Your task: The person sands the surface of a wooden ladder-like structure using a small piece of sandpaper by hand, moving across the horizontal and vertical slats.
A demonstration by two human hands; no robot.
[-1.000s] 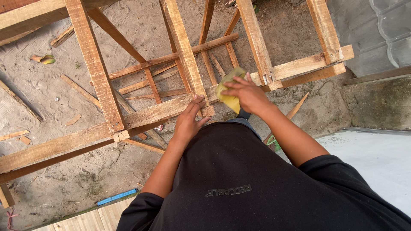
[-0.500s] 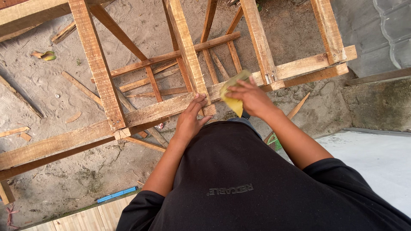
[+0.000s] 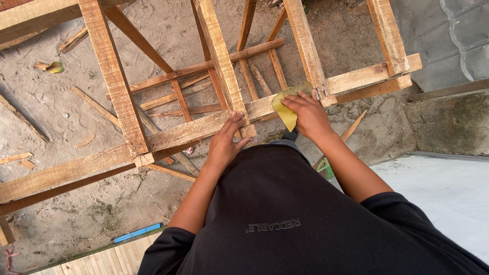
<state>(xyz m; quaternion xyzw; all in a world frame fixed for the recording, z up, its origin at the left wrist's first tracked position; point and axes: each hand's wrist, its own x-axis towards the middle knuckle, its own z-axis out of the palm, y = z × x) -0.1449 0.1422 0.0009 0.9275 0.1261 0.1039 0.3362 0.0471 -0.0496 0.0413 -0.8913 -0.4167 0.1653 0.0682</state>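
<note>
A rough wooden frame (image 3: 117, 91) of planks stands over sandy ground. My left hand (image 3: 226, 140) rests on its near horizontal rail (image 3: 178, 133), fingers wrapped over the top edge next to an upright plank (image 3: 219, 51). My right hand (image 3: 308, 114) presses a folded yellow sheet of sandpaper (image 3: 284, 108) against the same rail, just left of another upright plank (image 3: 305, 46). My dark shirt fills the lower part of the view.
Loose wood scraps and sticks (image 3: 94, 104) lie on the sand under the frame. A blue strip (image 3: 136, 232) lies near pale boards at the bottom left. A grey slab (image 3: 448, 188) and a concrete wall are on the right.
My right hand with the sandpaper has slid a little along the rail. My left hand keeps its hold on the rail.
</note>
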